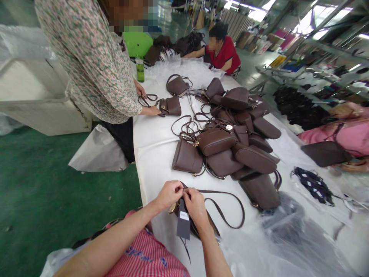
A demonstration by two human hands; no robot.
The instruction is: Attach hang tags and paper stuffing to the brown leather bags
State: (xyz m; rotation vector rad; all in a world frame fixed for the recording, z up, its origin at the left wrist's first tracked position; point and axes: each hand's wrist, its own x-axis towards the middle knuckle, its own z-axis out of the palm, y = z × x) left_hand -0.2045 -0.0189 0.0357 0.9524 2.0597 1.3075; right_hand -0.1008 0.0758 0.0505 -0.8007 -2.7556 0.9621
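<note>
A brown bag (212,225) is placed at the near end of the white-covered table (155,156), close to its left edge, and is partly hidden by the right forearm. Its strap (243,211) is looped out toward the table's right side, and a dark tag (183,230) with a pale label is hung at the front. The strap seems to be pinched between the closed fingertips of the left hand (170,192) and the right hand (196,202), which are brought almost together; whether a thin cord is gripped as well cannot be told. The tag is pointed with its long axis from the fingertips toward the near end, its top set just below both hands. The bag's body is reached across by the right hand, the nearer one, and its visible part is angled away to the near right. A gold charm (172,209) is seen just beside the tag, under the left hand.

Farther up the table, a pile of brown bags (217,141) is heaped along the middle. At the left edge another bag (174,106) is handled by a person in a floral top (95,65). Clear plastic (300,242) is spread at the near right.
</note>
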